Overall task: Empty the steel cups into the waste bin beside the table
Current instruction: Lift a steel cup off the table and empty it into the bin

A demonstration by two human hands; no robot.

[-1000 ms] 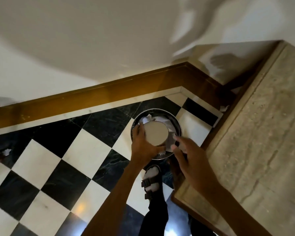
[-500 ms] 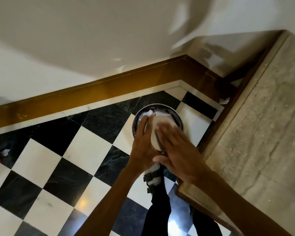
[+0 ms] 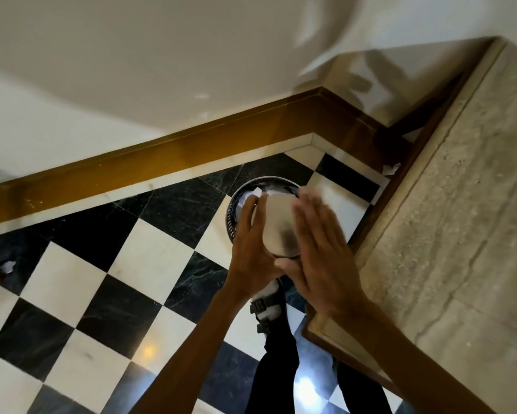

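Over the waste bin, a steel cup is held upturned, its flat base facing the camera and its mouth hidden below. Most of the bin's opening is covered by it. The left hand is clamped on the cup's side; the right hand, blurred, is laid flat with fingers spread. White scraps are seen inside the bin, the stone surface just beside it.

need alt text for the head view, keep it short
A left hand holds an upturned round steel cup over a round metal waste bin on a black-and-white checkered floor, while the right hand, flat and open, is at its base.
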